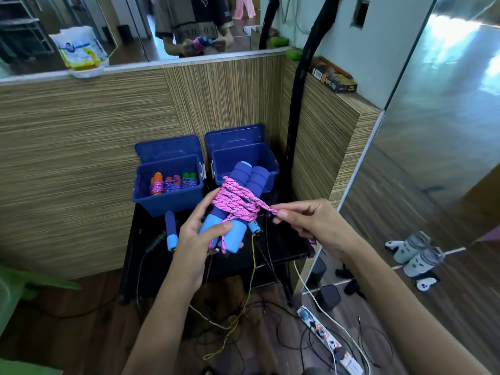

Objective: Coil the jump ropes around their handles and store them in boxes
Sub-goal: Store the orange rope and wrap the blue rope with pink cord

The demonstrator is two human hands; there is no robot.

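Observation:
My left hand [194, 236] grips two blue foam handles [244, 180] held side by side, thumb across their light-blue lower ends. A pink braided rope [238, 201] is wound several times around them. My right hand [305, 217] pinches a loop of that rope just right of the handles. Behind them stand two open blue boxes: the left box [167, 201] holds three coiled ropes with orange, red and green handles; what the right box [243, 155] holds is hidden by the handles. Another blue handle [171, 231] lies on the black table [284, 247].
A yellow rope [253, 272] and thin dark cords hang off the table's front edge to the wooden floor. A power strip [330, 339] with plugged cables lies on the floor at right. Wood-grain walls enclose the table at back and right; a mirror stands further right.

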